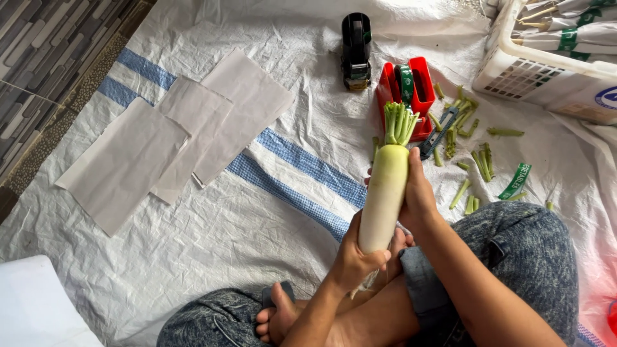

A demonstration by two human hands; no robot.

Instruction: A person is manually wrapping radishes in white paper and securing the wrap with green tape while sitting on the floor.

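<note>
I've got the white radish w/ both grips closed round it: left grip at root end, right grip mid-body. Long axis runs away from me, cut green stalks beyond right grip.

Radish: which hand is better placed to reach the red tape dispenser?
Right, probably. The right hand grips the white radish near its leafy top, close to the red tape dispenser. The left hand holds the lower end, farther away.

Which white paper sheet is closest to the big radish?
The right-hand paper sheet, the one reaching the blue stripe. The middle sheet and left sheet lie farther from the white radish.
</note>
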